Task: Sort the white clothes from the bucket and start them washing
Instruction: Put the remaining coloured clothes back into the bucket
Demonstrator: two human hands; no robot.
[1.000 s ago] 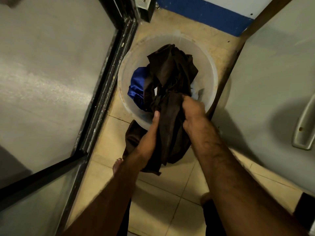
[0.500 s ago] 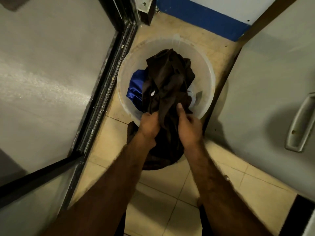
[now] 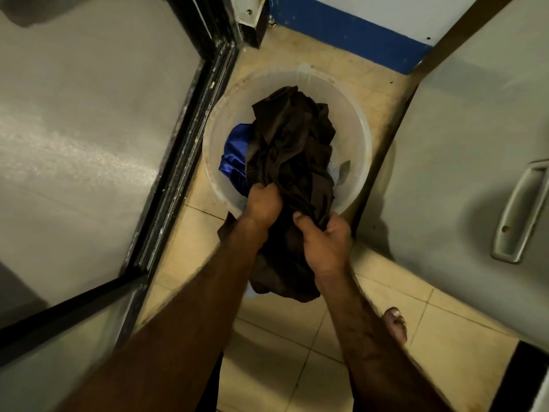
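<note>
A translucent plastic bucket [image 3: 355, 129] stands on the tiled floor. A dark brown garment [image 3: 292, 144] fills most of it and hangs over the near rim. My left hand [image 3: 263, 205] grips a bunch of that brown cloth at the near left rim. My right hand [image 3: 323, 239] grips the same cloth just outside the rim, thumb on top. A shiny blue garment [image 3: 234, 156] lies under the brown one at the left. A bit of pale cloth [image 3: 332, 172] shows at the right inside. Whatever lies deeper is hidden.
A grey panel with a black frame [image 3: 178, 162] bounds the left side. A grey door with a metal handle [image 3: 518, 215] stands at the right. A blue-banded wall [image 3: 347, 34] closes the far end. My bare foot [image 3: 395, 324] is on the tiles at the lower right.
Both hands have regripped the brown garment lower and closer to me. The left hand went from lying along the cloth to a fist round it; the cloth is bunched more.
</note>
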